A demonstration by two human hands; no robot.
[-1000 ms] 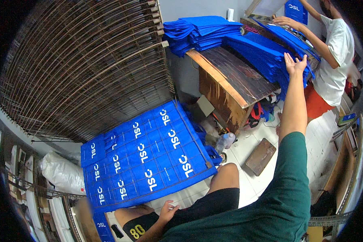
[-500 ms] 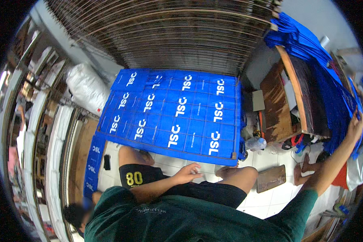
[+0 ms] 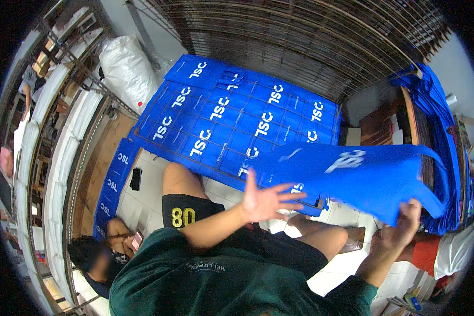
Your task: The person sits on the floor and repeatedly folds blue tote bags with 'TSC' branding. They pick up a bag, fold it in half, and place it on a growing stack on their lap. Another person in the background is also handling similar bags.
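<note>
A blue fabric tote bag (image 3: 384, 179) with white print and loop handles is stretched out in the air, slightly blurred. My right hand (image 3: 406, 224) grips its near edge, on the handle side. The bag's left end lies over the right part of a wire-grid rack covered with similar blue bags (image 3: 216, 139). My left hand (image 3: 268, 200) holds nothing and has its fingers spread, just in front of the rack's near edge. A pile of blue bags (image 3: 450, 158) hangs over a wooden cabinet at the right.
Several wire racks (image 3: 300, 31) are stacked above the far side. At the left stand a white plastic sack (image 3: 127, 71) and shelving (image 3: 63, 137). A black phone (image 3: 136, 179) lies on the tiled floor. Another person (image 3: 92, 263) sits at the lower left, holding a phone.
My right hand has come inward from the pile at the right, bringing a blue tote bag over the rack. My left hand has risen and spread its fingers. The view has turned.
</note>
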